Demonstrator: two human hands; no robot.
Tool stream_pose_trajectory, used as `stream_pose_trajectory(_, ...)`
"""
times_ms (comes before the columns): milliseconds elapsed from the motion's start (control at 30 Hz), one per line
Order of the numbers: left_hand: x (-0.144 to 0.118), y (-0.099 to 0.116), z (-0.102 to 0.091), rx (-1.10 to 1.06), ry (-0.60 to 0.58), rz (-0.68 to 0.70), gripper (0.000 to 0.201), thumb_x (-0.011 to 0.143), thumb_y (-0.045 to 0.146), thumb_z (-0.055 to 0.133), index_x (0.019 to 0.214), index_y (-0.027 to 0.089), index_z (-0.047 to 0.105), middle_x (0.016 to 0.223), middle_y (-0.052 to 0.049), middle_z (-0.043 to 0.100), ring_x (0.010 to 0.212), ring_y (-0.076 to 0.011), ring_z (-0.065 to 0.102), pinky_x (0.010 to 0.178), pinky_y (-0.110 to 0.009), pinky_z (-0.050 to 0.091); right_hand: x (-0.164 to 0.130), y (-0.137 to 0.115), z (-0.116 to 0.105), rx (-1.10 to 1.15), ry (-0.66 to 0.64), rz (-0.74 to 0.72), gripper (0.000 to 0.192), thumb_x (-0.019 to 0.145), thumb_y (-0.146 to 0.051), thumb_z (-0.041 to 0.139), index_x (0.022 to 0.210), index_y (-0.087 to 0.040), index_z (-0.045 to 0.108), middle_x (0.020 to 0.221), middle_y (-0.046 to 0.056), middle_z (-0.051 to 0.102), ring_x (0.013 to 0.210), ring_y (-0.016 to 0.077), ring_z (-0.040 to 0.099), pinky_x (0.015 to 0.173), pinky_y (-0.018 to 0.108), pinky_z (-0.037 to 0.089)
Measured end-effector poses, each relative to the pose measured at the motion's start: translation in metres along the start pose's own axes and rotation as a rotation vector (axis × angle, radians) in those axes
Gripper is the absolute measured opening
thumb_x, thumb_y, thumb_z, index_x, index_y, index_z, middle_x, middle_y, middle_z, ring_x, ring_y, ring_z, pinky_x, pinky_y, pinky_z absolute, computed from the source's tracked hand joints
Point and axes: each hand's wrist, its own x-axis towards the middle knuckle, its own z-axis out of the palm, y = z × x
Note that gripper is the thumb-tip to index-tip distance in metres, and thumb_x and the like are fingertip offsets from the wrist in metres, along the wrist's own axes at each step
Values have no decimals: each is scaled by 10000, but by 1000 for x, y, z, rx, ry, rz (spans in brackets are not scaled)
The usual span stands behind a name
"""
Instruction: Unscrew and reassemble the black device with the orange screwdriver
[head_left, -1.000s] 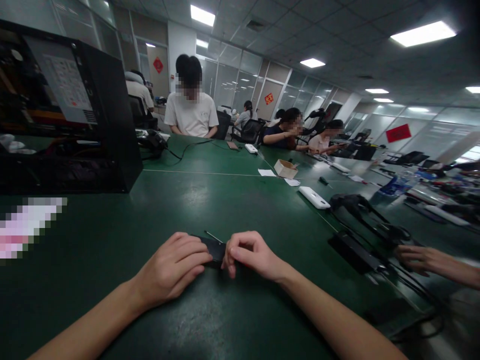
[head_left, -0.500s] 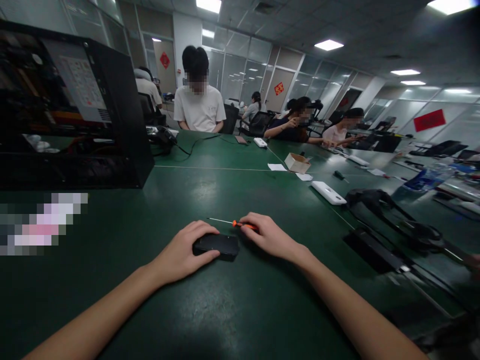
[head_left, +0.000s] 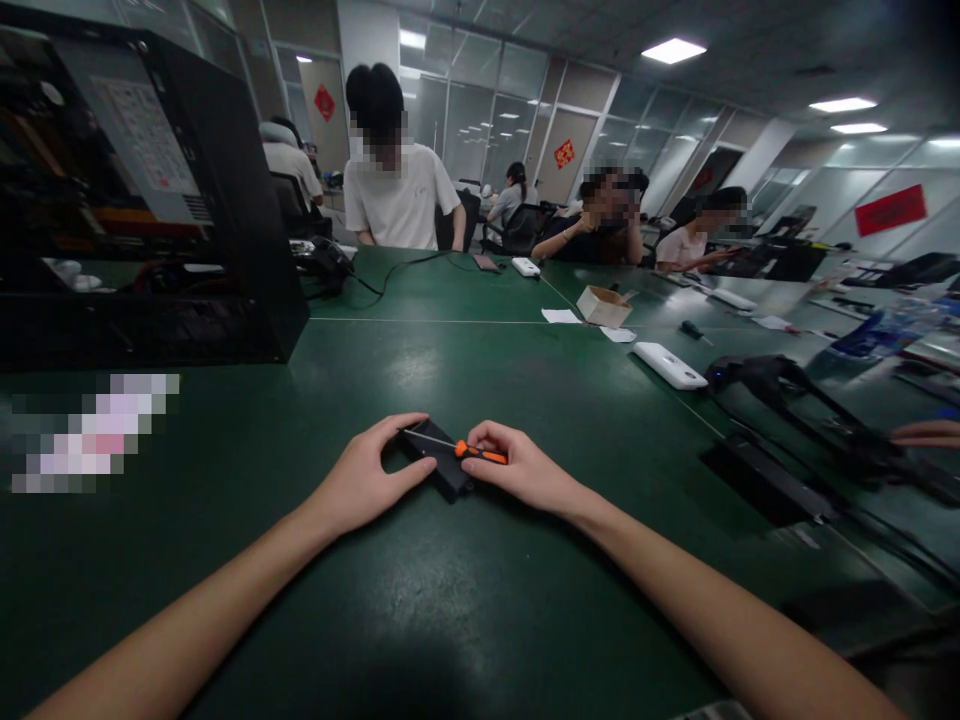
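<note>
Left hand point(head_left: 365, 478) curled around the near left end of a small black box point(head_left: 439, 462), thumb and fingers wrapped on it, grip holding the box down on the green tabletop point(head_left: 465, 600). Right hand point(head_left: 517, 468) just right of the box, grip pinched shut on the orange handle of a thin screwdriver point(head_left: 471, 452). Thin metal shaft lying across the top of the box, tip pointing left toward the left thumb. Box turned a bit sideways, sitting between the two hands, touching both. Up and to the right of the grip, well apart, a white flat device point(head_left: 670, 365) lying on the tabletop. Farther back past that, a small cardboard box point(head_left: 604, 306) with white paper scraps beside it. Right of the grip, a black stand with cables point(head_left: 780, 420) spread on the tabletop. At the far right edge, another person's hand point(head_left: 926, 433) just peeking in. Up and left of the grip, a big open black computer case point(head_left: 150, 200) standing on the tabletop. Behind it all, across the tabletop, a person in a white shirt point(head_left: 397, 205) sitting, with more people seated farther back.
</note>
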Motion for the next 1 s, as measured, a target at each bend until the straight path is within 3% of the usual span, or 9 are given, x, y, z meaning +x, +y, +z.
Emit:
stream_pose_trajectory(167, -7, 10, 9, 204, 11, -37, 804, 714, 542, 776, 1418, 253, 518, 1569, -133, 422, 1430, -396, 404, 1152, -589, 358, -5, 1, 18, 7, 47, -63, 280, 799, -391, 756, 882, -199, 570, 811, -23, 598, 742, 127, 551, 705, 271, 433)
stream_pose_trajectory(267, -8, 15, 9, 214, -37, -43, 813, 718, 519, 764, 1430, 242, 485, 1495, -127, 514, 1391, -378, 452, 1150, -568, 362, -4, 2, 19, 53, 136, -70, 261, 799, -417, 745, 880, -187, 653, 819, -1, 650, 759, 141, 580, 725, 286, 453)
stream_pose_trajectory(400, -7, 20, 4, 191, -63, -55, 832, 721, 506, 744, 1453, 231, 459, 1449, -126, 563, 1339, -386, 505, 1134, -560, 376, 2, -9, -1, 225, 396, -53, 349, 721, -487, 804, 870, -189, 701, 795, 10, 665, 724, 142, 588, 668, 282, 458)
stream_pose_trajectory(467, -6, 21, 2, 194, -77, -62, 877, 719, 519, 739, 1478, 206, 431, 1457, -146, 553, 1337, -400, 503, 1128, -568, 377, 2, -25, -14, 277, 527, -128, 380, 696, -479, 829, 913, -201, 686, 856, 25, 694, 779, 153, 621, 680, 279, 476)
stream_pose_trajectory(533, -6, 21, 2, 200, -90, -66, 910, 719, 532, 734, 1495, 186, 409, 1457, -167, 549, 1327, -411, 507, 1118, -580, 378, 0, -49, -24, 176, 585, -253, 366, 756, -464, 796, 986, -211, 667, 915, 39, 717, 809, 156, 640, 697, 282, 495)
stream_pose_trajectory(600, -7, 19, 3, 207, -91, -55, 918, 726, 545, 731, 1502, 184, 398, 1457, -177, 546, 1320, -419, 507, 1108, -589, 378, -3, -78, -27, -51, 523, -367, 318, 844, -442, 725, 1048, -211, 644, 931, 38, 718, 757, 146, 634, 670, 280, 499)
stream_pose_trajectory(767, -7, 12, 12, 227, -22, -25, 935, 722, 584, 754, 1499, 209, 391, 1454, -158, 546, 1315, -405, 510, 1105, -578, 380, -4, -138, -15, -648, 177, -533, 179, 911, -342, 664, 1012, -197, 632, 862, 0, 668, 710, 128, 593, 659, 256, 456)
stream_pose_trajectory(867, -5, 12, 17, 220, 16, -4, 890, 722, 538, 764, 1471, 206, 415, 1439, -145, 556, 1309, -390, 518, 1110, -560, 386, -1, -147, -7, -744, 99, -574, 114, 937, -299, 624, 977, -193, 611, 843, -8, 657, 716, 122, 578, 678, 246, 440)
stream_pose_trajectory(1000, -4, 15, 17, 221, 1, 10, 881, 713, 477, 767, 1470, 192, 416, 1447, -140, 548, 1317, -384, 514, 1120, -545, 390, 3, -136, -9, -728, 60, -557, 95, 944, -274, 601, 981, -187, 591, 813, -12, 643, 689, 113, 567, 664, 239, 427)
